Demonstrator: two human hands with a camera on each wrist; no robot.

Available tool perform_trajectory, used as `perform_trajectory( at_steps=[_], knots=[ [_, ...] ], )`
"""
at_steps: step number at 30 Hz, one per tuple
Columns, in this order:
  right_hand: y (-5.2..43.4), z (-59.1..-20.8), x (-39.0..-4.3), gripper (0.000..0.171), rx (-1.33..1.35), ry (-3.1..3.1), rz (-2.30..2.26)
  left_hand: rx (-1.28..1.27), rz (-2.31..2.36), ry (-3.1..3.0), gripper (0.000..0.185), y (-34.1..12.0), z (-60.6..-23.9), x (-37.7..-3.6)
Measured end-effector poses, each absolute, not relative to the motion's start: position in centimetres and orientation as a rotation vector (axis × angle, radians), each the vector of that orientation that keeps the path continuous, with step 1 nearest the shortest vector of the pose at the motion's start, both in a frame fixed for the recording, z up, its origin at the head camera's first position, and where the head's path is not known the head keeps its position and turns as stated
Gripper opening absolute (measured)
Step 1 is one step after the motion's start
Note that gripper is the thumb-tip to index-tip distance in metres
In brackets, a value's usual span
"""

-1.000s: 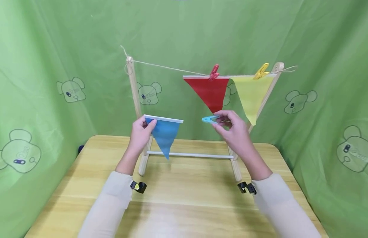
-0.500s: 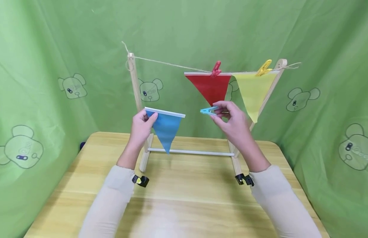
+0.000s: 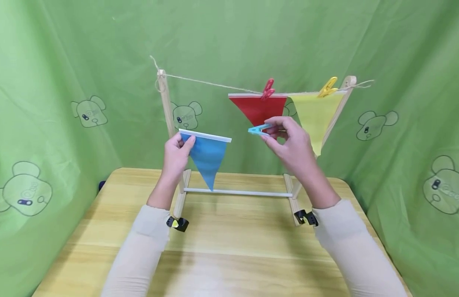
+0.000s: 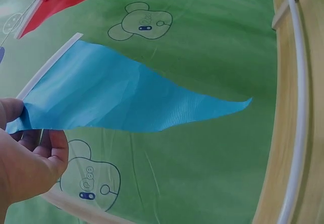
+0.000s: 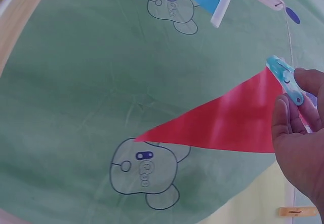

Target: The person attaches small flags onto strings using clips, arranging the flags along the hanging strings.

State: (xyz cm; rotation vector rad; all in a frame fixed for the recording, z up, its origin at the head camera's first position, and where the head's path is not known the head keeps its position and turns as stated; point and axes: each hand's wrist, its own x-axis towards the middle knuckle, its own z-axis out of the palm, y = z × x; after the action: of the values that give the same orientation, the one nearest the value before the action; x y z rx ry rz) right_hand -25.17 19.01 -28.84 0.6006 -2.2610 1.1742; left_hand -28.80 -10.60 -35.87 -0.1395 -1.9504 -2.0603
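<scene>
The left hand (image 3: 176, 154) pinches the top left corner of a blue triangular flag (image 3: 206, 159) between thumb and fingers — the flag hangs point-down in the air, in front of the left post of a wooden rack (image 3: 164, 107). The right hand (image 3: 290, 146) has its grip closed on a light blue clothespin (image 3: 257, 130), held level just below a red flag (image 3: 260, 109). The red flag and a yellow flag (image 3: 314, 117) hang side by side from a string (image 3: 211, 84), each pegged — by a red clothespin (image 3: 267, 89) and a yellow clothespin (image 3: 327, 87). The rack stands on a wooden surface (image 3: 229, 247).
</scene>
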Motion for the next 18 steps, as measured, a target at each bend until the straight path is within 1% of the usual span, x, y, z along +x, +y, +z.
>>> perform_trajectory(
  at_steps=[6, 13, 18],
  knots=[
    [18.7, -27.6, -25.4, 0.033, 0.629, -2.243, 1.139, -0.137, -2.054, -1.938, 0.022, -10.4, -35.1, -29.1],
    [18.4, -26.5, -25.7, 0.033, 0.641, -2.245, 1.095, -0.143, -2.1, -1.895, 0.019, -10.3, -34.3, -29.5],
    [18.0, -25.5, -26.0, 0.032, 0.637, -2.241, 1.088, -0.156, -2.087, -1.859, 0.021, -10.3, -33.4, -29.7]
  ],
)
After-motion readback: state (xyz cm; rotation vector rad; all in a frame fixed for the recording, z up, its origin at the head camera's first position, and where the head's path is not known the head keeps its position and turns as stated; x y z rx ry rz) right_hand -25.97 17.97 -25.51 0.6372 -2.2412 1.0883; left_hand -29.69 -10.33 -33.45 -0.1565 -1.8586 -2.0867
